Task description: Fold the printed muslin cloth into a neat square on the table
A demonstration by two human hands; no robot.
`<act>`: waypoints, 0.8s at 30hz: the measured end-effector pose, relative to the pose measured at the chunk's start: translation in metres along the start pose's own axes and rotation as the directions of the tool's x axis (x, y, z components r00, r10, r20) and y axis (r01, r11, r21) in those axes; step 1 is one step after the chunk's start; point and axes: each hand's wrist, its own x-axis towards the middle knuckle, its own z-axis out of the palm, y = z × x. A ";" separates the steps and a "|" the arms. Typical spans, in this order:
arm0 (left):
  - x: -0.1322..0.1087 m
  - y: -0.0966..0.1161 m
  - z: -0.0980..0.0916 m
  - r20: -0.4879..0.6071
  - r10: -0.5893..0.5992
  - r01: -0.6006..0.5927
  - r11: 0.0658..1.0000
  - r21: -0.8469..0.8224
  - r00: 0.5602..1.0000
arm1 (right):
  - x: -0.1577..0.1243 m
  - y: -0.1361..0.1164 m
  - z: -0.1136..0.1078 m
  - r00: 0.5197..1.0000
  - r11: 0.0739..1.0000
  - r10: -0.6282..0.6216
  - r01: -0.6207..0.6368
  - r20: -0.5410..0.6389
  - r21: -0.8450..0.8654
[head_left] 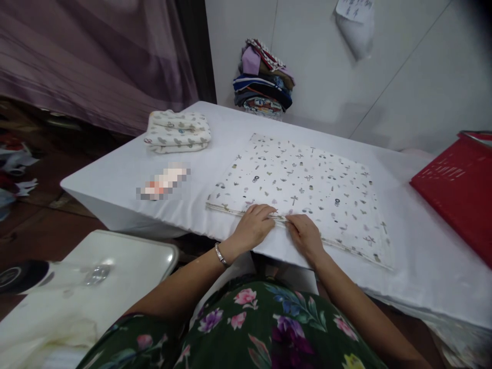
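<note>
In the head view, we have the near edge of the printed cloth (292,179) pinched in the closed fingers of our left hand (254,225) and, just right of them, our right hand (305,237). The cloth spreads flat beyond our fingers on the white table (111,174). Farther off to their left sits a folded bundle (179,133); well to their right, a red object (461,189).

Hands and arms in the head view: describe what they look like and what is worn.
The left hand and right hand are ungloved, and the forearms are bare. A silvery bracelet circles the left wrist; none shows on the right. The dark green garment carries multicoloured flowers.
</note>
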 end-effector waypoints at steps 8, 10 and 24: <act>0.003 -0.001 0.010 0.054 -0.037 0.032 0.995 0.093 0.998 | 0.000 -0.001 0.000 1.000 1.000 -0.009 0.009 -0.018 0.004; 0.006 -0.001 0.012 0.066 0.001 -0.010 0.991 0.133 0.998 | 0.000 -0.002 0.000 1.000 1.000 -0.017 0.017 -0.023 -0.004; -0.007 0.002 0.007 -0.001 0.017 -0.017 1.000 0.010 1.000 | -0.002 -0.008 -0.004 0.992 0.991 -0.126 0.127 0.026 -0.047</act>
